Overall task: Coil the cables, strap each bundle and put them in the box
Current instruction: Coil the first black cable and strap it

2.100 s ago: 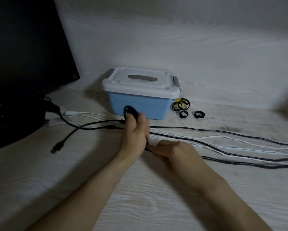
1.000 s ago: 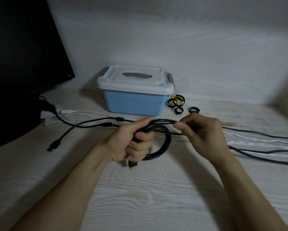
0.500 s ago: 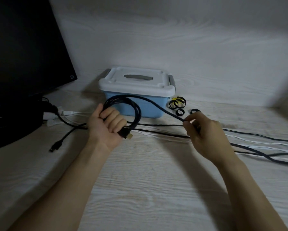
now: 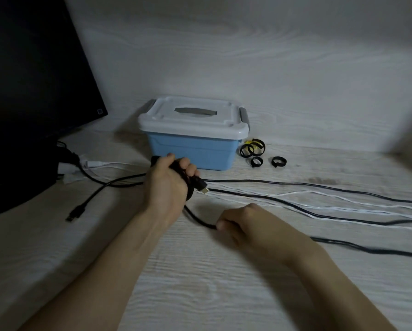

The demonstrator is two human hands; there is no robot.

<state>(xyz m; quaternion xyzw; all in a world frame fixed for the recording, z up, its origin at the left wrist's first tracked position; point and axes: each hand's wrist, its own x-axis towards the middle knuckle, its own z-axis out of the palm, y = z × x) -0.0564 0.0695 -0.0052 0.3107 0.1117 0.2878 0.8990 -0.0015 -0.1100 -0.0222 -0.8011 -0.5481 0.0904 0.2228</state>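
While the left hand [image 4: 169, 185] grips the black cable [image 4: 197, 218] coil mid-desk before the closed box [image 4: 190, 139], the right hand [image 4: 238, 225] pinching slack risks snagging neighbouring cables [image 4: 319, 201], loosening loops.

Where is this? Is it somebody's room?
Probably a computer desk at home, though I can't be sure. A dark monitor stands on a pale wooden desk, loose cables run across it, and a small blue box sits by the wall.
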